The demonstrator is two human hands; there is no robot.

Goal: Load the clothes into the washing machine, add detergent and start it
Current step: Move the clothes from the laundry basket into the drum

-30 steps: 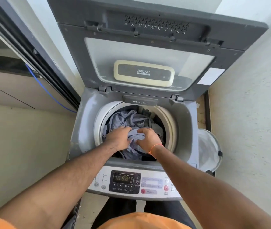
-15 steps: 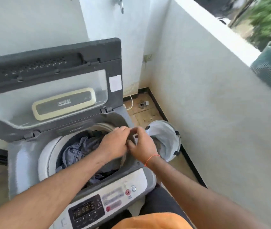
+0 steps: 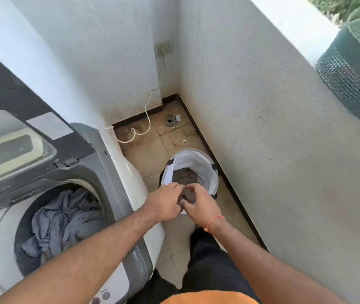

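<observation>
While both hands hang over laundry basket [image 3: 205, 170], L hand [image 3: 163, 205] & R hand [image 3: 198, 205] fingers curled, apart; grip unclear.

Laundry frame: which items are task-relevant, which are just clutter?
Task-relevant:
- washing machine, lid up
- grey clothes in its drum
- white laundry basket
- dark garment in the basket
- left hand and right hand, over the basket

Just there:
- green mesh basket on the ledge
- white cable
- floor drain
</observation>
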